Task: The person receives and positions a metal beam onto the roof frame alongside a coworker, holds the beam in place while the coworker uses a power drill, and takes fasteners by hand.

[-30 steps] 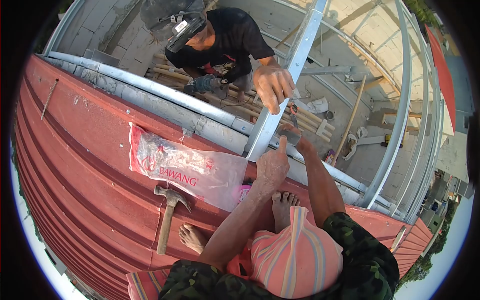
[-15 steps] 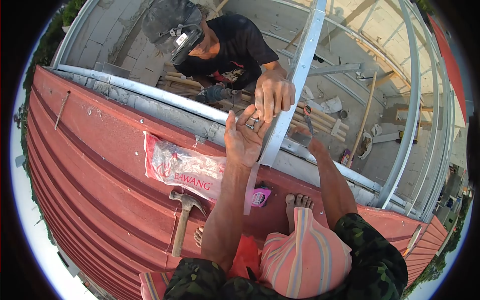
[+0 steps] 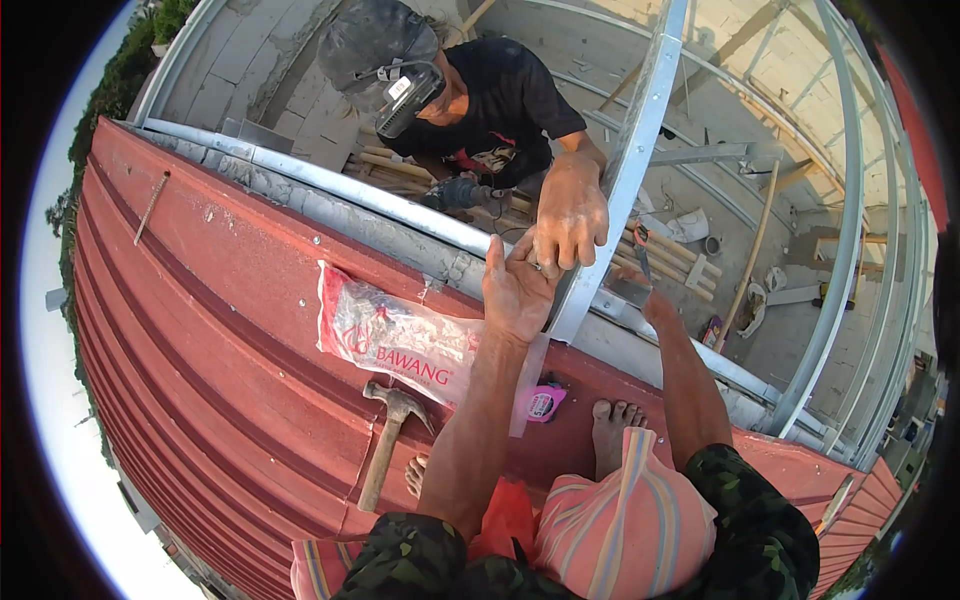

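Note:
My left hand [image 3: 518, 295] is palm up, thumb spread, with a few small metal screws at its fingers. A co-worker's hand [image 3: 572, 220] reaches down onto those fingertips and mostly hides the screws. My right hand [image 3: 650, 298] is closed at the far side of the upright metal beam [image 3: 632, 150], partly hidden by metal; what it grips is unclear. Just above it shows a hand tool [image 3: 641, 245] with red-orange handles, and I cannot tell whether I hold it. Below my left hand lies a clear plastic bag [image 3: 400, 345] with red print.
A claw hammer [image 3: 390, 440] and a pink tape measure [image 3: 545, 402] lie on the red metal roof [image 3: 230, 300]. The co-worker [image 3: 490, 100] stands beyond the wall edge, near a drill [image 3: 460, 193]. Bamboo poles [image 3: 685, 262] lie below. Metal framing [image 3: 850, 220] rises at right.
The co-worker's hand has come down over my left fingertips, covering the screws that showed there. The whole view has shifted slightly; my right hand stays by the beam.

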Demonstrator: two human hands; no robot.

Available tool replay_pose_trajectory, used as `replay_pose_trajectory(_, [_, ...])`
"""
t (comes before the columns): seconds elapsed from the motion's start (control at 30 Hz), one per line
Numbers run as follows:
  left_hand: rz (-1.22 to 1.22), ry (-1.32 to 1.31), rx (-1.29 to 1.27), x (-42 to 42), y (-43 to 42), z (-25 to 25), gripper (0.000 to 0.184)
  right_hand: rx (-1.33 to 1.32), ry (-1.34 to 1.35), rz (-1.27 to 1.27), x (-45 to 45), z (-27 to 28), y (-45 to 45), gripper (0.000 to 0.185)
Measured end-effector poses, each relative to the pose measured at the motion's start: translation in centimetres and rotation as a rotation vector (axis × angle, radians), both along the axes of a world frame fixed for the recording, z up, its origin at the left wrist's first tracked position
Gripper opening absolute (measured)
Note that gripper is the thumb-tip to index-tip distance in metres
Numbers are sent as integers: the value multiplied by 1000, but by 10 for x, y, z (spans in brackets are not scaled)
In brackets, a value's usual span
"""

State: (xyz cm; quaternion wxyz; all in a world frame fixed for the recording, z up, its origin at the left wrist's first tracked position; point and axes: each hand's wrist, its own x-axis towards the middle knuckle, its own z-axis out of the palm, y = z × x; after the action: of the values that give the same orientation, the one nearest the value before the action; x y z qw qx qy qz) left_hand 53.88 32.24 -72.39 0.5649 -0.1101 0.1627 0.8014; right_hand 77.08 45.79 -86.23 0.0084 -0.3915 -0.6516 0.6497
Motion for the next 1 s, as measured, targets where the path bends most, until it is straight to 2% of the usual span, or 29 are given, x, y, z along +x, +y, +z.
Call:
replay_pose_trajectory(0.03, [27, -11, -32, 2, 2, 4, 67, -150, 186, -104, -4, -5, -1, 31])
replay_pose_trajectory(0.13, [27, -71, -12, -2, 3, 8, 63, -3, 68, -14, -12, -5, 2, 31])
replay_pose_trajectory(0.2, [4, 25, -25, -5, 4, 18, 62, 43, 11, 27, -15, -3, 2, 31])
replay_pose_trajectory(0.37, [43, 67, -72, -8, 4, -1, 58, 65, -25, 63, -15, 1, 3, 31])
replay_pose_trajectory(0.53, [-26, 36, 15, -10, -3, -11, 51, 72, -20, 65, -13, -2, 5, 31])
replay_pose_trajectory(0.6, [21, 49, -122, -11, -4, -5, 51, 82, -20, 61, -5, -1, 4, 31])
replay_pose_trajectory(1.0, [37, 62, -211, -17, -10, -14, 44, 60, -24, 41, 3, -7, 2, 31])
